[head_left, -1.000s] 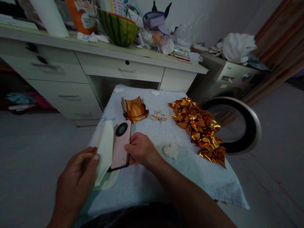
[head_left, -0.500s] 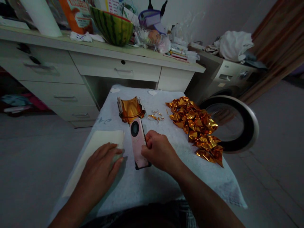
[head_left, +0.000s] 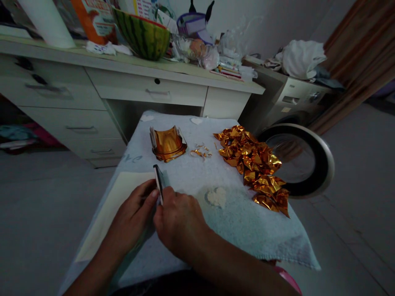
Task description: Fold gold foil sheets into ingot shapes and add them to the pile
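A phone [head_left: 158, 180] is tipped up on its edge over the cloth-covered table, so only its narrow dark side shows. My right hand [head_left: 182, 220] is closed on its near right part. On the other side, my left hand [head_left: 131, 216] has its thumb and curled fingers against the phone; part of these fingers is hidden. Cream paper sheets [head_left: 106, 213] lie under and beside my left hand. Beyond the phone rests a stack of gold foil sheets [head_left: 168, 144], curved upward. Folded gold foil pieces [head_left: 253, 156] form a heap on the right.
Small gold scraps [head_left: 201, 152] lie between the foil stack and the heap. A white desk [head_left: 148, 86] with half a watermelon [head_left: 142, 37] on it stands behind the table. To the right, a washing machine's round door [head_left: 324, 160] hangs open beside the table.
The phone has turned from showing its pink back to edge-on, and moved left and nearer with my right hand. My left hand has lifted from the paper and closed onto the phone.
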Available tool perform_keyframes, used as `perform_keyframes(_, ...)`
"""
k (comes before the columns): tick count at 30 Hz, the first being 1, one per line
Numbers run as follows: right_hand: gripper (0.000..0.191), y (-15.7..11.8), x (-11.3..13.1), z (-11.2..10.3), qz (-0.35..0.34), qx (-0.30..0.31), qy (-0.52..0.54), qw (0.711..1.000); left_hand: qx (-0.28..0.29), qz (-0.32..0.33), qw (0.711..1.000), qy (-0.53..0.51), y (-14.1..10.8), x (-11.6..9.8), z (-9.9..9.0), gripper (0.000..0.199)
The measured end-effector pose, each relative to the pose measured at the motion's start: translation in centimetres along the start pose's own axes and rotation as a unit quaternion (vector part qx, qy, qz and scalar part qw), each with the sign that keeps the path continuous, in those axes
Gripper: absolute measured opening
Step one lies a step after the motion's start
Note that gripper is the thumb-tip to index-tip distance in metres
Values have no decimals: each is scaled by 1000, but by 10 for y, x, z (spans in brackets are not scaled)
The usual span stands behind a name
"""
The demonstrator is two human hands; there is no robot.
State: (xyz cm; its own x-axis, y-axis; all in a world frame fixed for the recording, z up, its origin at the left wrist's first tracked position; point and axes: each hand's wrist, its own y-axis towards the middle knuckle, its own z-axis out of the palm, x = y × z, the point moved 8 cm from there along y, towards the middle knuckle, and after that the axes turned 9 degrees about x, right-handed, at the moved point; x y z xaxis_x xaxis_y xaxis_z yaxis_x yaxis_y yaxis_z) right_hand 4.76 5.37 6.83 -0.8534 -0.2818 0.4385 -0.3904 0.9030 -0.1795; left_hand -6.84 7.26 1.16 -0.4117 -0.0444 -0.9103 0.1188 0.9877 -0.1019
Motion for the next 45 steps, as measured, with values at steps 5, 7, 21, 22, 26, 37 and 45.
perform_keyframes(5,24,-5,0,1,-14,-7,26,1000,-9,-7,1000,-2,-1,-2,-2,59)
perform_keyframes(7,30,-7,-6,2,-18,-4,56,998,-8,-10,1000,-3,-2,0,-2,58)
perform_keyframes(21,21,0,-49,18,-44,-62,161,984,-22,-37,999,2,-4,4,-1,63)
perform_keyframes(22,22,1,-50,20,-47,-68,161,983,-24,-38,999,6,-4,4,-2,64)
perform_keyframes(26,22,3,-51,22,-67,-90,163,980,-27,-31,999,13,-4,2,-2,63)
perform_keyframes(37,10,0,-51,17,-75,-128,206,967,-29,-32,999,15,-4,4,-1,63)
perform_keyframes(45,4,-15,-44,8,-91,-124,248,957,-3,-43,999,-2,-6,2,-4,60)
